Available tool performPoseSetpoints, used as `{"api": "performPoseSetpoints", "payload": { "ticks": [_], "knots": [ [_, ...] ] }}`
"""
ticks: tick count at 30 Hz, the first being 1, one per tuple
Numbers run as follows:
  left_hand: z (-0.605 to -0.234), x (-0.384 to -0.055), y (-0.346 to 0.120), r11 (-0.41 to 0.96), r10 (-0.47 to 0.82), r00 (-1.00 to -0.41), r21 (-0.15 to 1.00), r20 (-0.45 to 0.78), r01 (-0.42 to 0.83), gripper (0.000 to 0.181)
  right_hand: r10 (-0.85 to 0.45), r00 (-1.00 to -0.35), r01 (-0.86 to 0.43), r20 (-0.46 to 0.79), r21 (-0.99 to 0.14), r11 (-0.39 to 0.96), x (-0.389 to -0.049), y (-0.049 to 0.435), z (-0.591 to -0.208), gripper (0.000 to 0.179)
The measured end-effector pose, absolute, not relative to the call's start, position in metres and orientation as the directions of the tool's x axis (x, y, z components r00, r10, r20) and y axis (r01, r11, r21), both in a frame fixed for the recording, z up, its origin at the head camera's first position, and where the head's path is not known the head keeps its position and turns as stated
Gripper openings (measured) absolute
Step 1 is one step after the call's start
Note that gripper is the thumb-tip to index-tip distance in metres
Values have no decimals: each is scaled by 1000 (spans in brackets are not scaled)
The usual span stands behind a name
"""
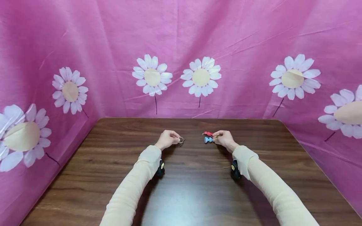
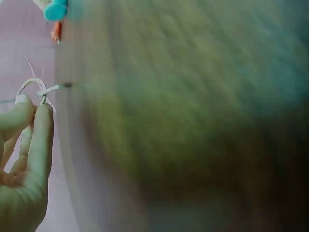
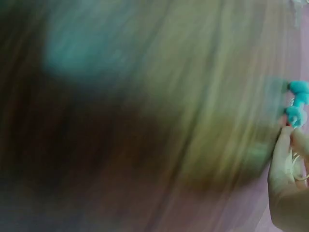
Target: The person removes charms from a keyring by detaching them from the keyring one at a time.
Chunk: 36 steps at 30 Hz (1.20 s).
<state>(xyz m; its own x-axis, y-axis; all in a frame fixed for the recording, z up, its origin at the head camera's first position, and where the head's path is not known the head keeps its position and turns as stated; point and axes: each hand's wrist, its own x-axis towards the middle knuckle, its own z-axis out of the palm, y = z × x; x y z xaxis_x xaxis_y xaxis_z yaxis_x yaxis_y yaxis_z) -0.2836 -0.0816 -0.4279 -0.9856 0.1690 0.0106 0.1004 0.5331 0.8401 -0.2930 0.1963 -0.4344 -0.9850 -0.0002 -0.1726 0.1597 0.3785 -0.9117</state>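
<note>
In the head view my left hand (image 1: 168,139) pinches a metal key ring (image 1: 181,140) between thumb and fingertips. The left wrist view shows a pale strip and thin strands at the side of this ring. Opposite it, my right hand (image 1: 225,139) grips a keychain by its gold-coloured end. A red charm (image 1: 207,133) and a blue, bone-shaped charm (image 1: 208,140) stick out from these fingers toward the left hand. In the right wrist view the blue charm shows lumpy ends, and a pale ring (image 3: 294,166) lies within the fingers. A gap separates the two hands.
Both hands are over the far half of a brown wood-grain table (image 1: 186,169). A pink curtain (image 1: 175,28) with white flowers encloses its back and sides. Black wrist cameras hang under the left sleeve (image 1: 149,158) and the right sleeve (image 1: 245,158).
</note>
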Motion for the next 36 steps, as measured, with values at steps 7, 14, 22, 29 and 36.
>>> {"api": "performPoseSetpoints", "payload": {
  "ticks": [7, 14, 22, 29, 36],
  "knots": [
    [-435, -286, -93, 640, 162, -983, 750, 84, 170, 7, -59, -998, -18, -23, -791, 611, -290, 193, -433, 20],
    [-443, -289, -100, 700, 153, -968, 670, 197, 247, 7, -100, -995, -54, -6, -806, 590, -292, 192, -435, 20],
    [-461, -289, -109, 750, 136, -899, 549, 416, 368, 8, -107, -994, -52, -10, -825, 563, -293, 196, -438, 22],
    [-476, -290, -111, 716, 31, -876, 601, 481, 356, 10, -132, -991, -46, -29, -846, 531, -293, 202, -438, 23],
    [-477, -293, -106, 806, 118, -819, 428, 561, 409, 16, -125, -991, -29, -35, -877, 479, -295, 210, -439, 26]
  ]
}}
